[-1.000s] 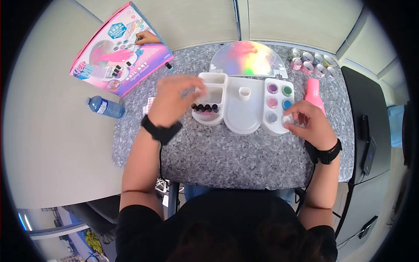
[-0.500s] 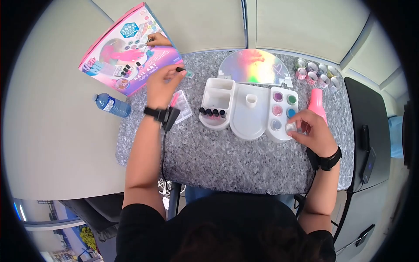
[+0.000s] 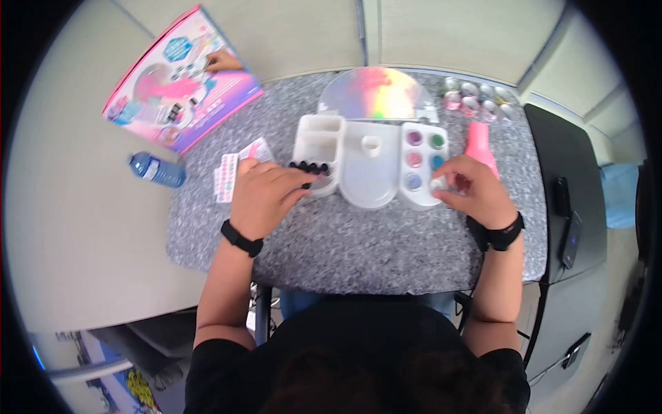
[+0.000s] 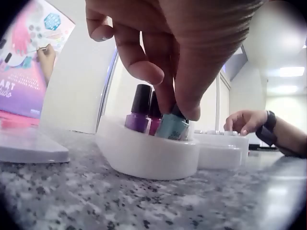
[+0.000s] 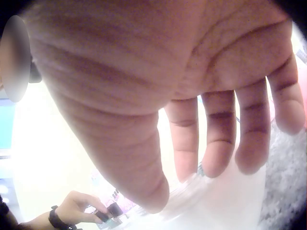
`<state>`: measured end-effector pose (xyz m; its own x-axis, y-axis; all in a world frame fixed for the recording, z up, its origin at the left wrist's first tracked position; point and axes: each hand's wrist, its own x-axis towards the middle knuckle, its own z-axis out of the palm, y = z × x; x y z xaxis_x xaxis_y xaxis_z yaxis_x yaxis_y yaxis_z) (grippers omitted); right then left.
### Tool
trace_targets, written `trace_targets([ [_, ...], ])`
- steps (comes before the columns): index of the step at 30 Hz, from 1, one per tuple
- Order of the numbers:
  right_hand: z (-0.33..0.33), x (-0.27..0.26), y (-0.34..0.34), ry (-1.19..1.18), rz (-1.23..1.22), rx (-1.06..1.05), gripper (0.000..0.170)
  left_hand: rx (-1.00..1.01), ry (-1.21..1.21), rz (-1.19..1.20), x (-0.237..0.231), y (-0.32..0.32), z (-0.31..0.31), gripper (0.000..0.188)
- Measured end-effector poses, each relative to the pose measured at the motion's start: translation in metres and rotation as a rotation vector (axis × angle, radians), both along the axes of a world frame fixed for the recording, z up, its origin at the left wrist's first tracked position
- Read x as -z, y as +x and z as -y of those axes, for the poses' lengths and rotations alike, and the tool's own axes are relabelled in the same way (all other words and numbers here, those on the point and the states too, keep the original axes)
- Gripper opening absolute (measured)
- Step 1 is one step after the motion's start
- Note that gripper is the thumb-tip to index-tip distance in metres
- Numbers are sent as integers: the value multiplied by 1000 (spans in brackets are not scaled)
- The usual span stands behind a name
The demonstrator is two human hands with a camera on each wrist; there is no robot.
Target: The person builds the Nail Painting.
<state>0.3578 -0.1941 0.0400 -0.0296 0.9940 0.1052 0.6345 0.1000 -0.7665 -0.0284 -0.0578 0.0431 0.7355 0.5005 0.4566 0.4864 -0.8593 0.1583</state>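
My left hand point(image 3: 265, 196) pinches a teal nail polish bottle point(image 4: 171, 128) by its black cap, at the front of the white compartment tray point(image 4: 148, 160). The bottle leans a little there, beside a purple nail polish bottle point(image 4: 137, 117) and a magenta one point(image 4: 154, 120). On the other side, my right hand point(image 3: 480, 193) has thumb and fingertips around a small clear pot point(image 3: 437, 185) at the near right corner of the white pot holder point(image 3: 419, 200). Several colored glitter pots, such as a purple one point(image 3: 414, 138), sit in that holder.
A white base point(image 3: 369, 193) joins the two trays, with a shiny half-round panel point(image 3: 376, 93) behind. A pink bottle-shaped piece point(image 3: 477, 141) and several small rolls point(image 3: 476, 100) lie right. Sticker sheets point(image 3: 226, 178), a water bottle point(image 3: 158, 170) and a printed box point(image 3: 183, 86) are left.
The left hand reached out to the teal nail polish bottle near the box, picked it up and brought it back to the compartment tray. The right hand stayed at the clear pot.
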Motion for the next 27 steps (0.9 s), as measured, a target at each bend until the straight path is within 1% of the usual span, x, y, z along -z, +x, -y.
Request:
trace_targets([
  [1,1,-1,0,8,-6,-11,29,12,70,-35,2,3,-1,29],
  [2,1,-1,1,2,-10,-14,29,42,74,-13,2,6,-1,29],
  [4,0,4,3,34,-29,-26,29,-11,142,-39,0,9,2,26],
  [6,0,2,2,15,-28,4,29,8,150,-24,-2,12,3,26],
  [10,0,5,6,15,-40,-30,27,-9,149,-7,-5,15,5,23],
  [13,-2,9,6,33,-36,-37,29,-31,175,-3,-2,14,5,24],
  [15,-2,7,4,60,-26,-28,28,-22,140,49,-2,15,8,29],
  [16,-2,7,4,60,-28,-34,28,-28,139,47,-2,14,9,29],
  [18,-4,7,3,33,-1,5,28,9,53,21,-3,13,12,36],
  [19,-5,6,1,33,-2,1,28,4,54,20,-5,13,14,36],
  [21,-5,5,0,20,37,44,26,-59,124,-57,-6,15,19,43],
  [22,-5,5,-1,17,38,49,26,-54,121,-56,-4,15,20,43],
  [24,-7,5,0,8,22,73,26,-201,119,-50,2,18,21,47],
  [27,-8,3,-5,72,68,123,26,-186,145,-51,6,22,20,45],
])
